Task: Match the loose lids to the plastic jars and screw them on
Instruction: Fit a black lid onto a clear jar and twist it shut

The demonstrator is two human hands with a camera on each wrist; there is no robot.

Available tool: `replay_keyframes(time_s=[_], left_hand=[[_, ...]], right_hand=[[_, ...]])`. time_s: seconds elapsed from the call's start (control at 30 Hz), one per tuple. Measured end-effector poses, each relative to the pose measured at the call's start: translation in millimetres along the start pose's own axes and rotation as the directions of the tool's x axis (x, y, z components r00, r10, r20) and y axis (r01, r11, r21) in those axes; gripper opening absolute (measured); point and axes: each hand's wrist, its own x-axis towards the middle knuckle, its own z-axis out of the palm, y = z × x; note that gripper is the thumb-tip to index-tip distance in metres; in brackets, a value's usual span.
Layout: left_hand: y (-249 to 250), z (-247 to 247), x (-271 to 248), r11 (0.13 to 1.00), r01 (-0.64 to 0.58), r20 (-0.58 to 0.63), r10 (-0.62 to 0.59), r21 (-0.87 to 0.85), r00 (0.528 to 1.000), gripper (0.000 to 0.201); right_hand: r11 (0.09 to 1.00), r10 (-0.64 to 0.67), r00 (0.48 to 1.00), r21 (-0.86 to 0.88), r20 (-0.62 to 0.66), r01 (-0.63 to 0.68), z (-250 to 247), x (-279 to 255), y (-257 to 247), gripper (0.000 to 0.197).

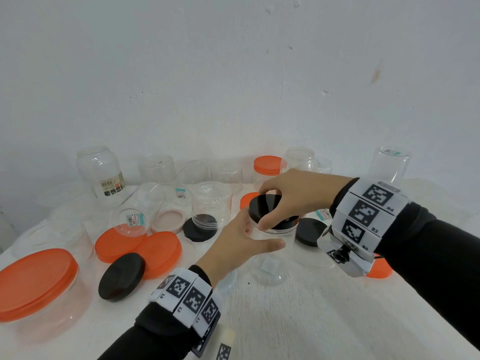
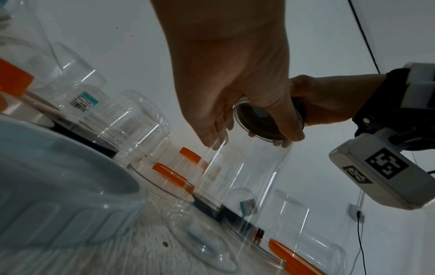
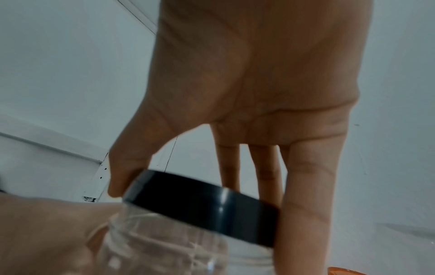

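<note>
At the left edge of the white table [image 1: 298,320] stands a wide clear plastic tub with a broad orange lid [image 1: 36,279]. Rightward lie a loose round black lid [image 1: 122,276] and two flat orange lids [image 1: 145,245], behind them a cluster of clear open jars. Near the table's middle, the left hand [image 1: 239,245] wraps the wall of a tall clear plastic jar [image 1: 270,263] that stands upright, its long axis vertical, thumb across the near side. Directly on the jar's mouth sits a round black screw lid [image 1: 270,211], slightly tilted and apparently not yet seated. The right hand [image 1: 298,196] arches over it from above and from the right, thumb and fingertips pinching the lid's rim; its grip is clenched on the lid, and it is the nearer hand for turning. The lid likely needs levelling before it is twisted. Another black lid [image 1: 311,232] lies just right of the jar.
</note>
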Motion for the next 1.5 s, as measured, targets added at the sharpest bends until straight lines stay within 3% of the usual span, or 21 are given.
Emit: replay_keyframes(time_s=[0.53,0.87,1.07,1.33,1.5], left_hand=[[0,0,1,1.000,-0.012,0.017,0.013,-0.021,1.000,0.086],[0,-1,-2,0.998,-0.026,0.026,0.027,-0.054,0.999,0.088],[1,1,-2,0.998,-0.030,0.019,0.031,-0.056,0.999,0.088],[1,3,-2,0.999,-0.021,0.022,0.022,-0.036,1.000,0.080],[0,5,-2,0.998,-0.029,-0.015,0.028,-0.062,0.999,0.083]], right_hand=[[0.982,-0.086,0.982,-0.154,0.170,0.112,-17,3,-5,0.080],[0.975,-0.157,0.953,-0.115,0.258,0.191,-24,1,-8,0.081],[0.975,-0.129,0.972,-0.152,0.196,0.160,-22,0,-8,0.081],[0.989,0.007,0.999,-0.151,0.054,0.001,-6,1,-10,0.073],[0.986,-0.040,0.981,-0.152,0.190,0.070,-13,0,-7,0.084]])
